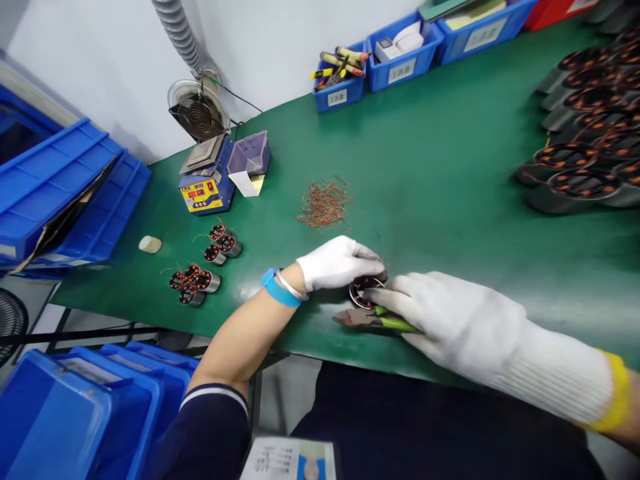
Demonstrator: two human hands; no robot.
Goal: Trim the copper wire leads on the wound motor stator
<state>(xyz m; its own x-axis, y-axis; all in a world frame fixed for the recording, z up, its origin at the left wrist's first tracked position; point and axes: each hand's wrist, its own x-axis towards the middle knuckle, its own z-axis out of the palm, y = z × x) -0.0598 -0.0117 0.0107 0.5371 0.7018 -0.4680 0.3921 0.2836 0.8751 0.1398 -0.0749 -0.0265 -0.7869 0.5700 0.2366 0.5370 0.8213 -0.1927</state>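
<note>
A round motor stator (367, 292) with a metal rim and copper windings stands on the green bench before me. My left hand (343, 265), in a white glove, is closed around its far left side, the fingertips darkened. In my right hand (435, 313), also gloved in white, lie cutting pliers (356, 318) with green handles. Their jaws point left, just on the near side of the stator. My right index finger reaches over the stator's open top. The right palm hides part of the handles.
A heap of copper wire bits (324, 203) lies beyond my hands. Small stators (200, 279) stand to the left near a blue soldering pot (207, 180). Larger stators (583, 180) fill the right side. Blue bins (339, 95) line the wall; blue crates (65, 407) stand lower left.
</note>
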